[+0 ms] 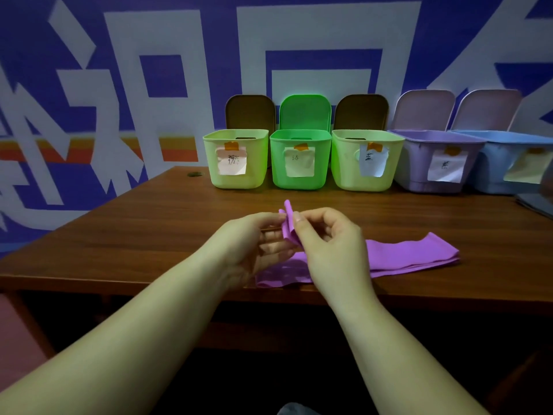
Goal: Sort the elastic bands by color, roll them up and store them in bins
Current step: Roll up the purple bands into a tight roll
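Note:
A purple elastic band point(413, 256) lies flat on the wooden table point(149, 223), folded over on itself, its free length stretching to the right. One end is lifted above the table between my hands. My left hand point(254, 244) pinches that raised end from the left. My right hand point(329, 247) pinches it from the right with thumb and forefinger. The lifted end stands up as a small upright fold. Part of the band under my hands is hidden.
Five open bins with raised lids and paper labels line the back of the table: a pale yellow-green bin point(236, 158), a green bin point(300, 160), another yellow-green bin point(366, 161), a purple bin point(434, 163), a blue bin point(508, 163). A dark flat object point(535, 202) lies at the right edge.

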A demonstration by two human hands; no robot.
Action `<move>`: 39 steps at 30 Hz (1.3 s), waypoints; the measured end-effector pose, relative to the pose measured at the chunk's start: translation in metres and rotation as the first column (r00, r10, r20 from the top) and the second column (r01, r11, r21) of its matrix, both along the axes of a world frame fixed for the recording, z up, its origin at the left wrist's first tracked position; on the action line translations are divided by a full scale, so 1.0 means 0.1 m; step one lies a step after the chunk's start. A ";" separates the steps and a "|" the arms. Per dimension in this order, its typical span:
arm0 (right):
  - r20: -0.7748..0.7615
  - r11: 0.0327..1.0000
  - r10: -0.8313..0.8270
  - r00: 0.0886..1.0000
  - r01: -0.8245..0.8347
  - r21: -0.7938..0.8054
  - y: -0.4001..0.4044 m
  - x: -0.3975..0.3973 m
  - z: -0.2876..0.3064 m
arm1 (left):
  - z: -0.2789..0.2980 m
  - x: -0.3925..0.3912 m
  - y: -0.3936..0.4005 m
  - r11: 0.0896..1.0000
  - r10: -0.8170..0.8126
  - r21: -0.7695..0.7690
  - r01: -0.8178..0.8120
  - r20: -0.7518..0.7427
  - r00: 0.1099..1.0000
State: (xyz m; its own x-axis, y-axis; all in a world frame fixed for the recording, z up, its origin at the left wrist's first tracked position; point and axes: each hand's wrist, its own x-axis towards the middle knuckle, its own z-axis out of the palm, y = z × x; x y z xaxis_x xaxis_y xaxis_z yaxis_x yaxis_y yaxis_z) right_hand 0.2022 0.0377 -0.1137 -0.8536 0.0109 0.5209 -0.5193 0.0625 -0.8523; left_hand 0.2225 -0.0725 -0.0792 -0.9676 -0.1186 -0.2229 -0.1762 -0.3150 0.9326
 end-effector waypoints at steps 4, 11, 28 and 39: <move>-0.027 0.998 0.001 1.000 0.001 0.061 -0.01 0.01 -0.02 | -0.02 0.01 -0.05 0.999 0.000 0.034 0.000 0.012 1.000; -0.104 0.991 -0.063 0.993 0.074 0.111 0.03 -0.05 0.11 | -0.03 0.01 -0.13 0.996 0.024 0.088 -0.029 0.047 0.999; -0.036 0.947 0.105 0.994 -0.089 0.309 -0.01 -0.09 0.23 | -0.03 0.00 -0.18 0.978 -0.009 0.207 -0.005 0.068 0.998; 0.034 0.948 0.230 0.973 -0.232 0.220 0.09 -0.06 0.14 | -0.04 0.04 -0.16 0.974 -0.010 0.227 0.003 0.030 1.000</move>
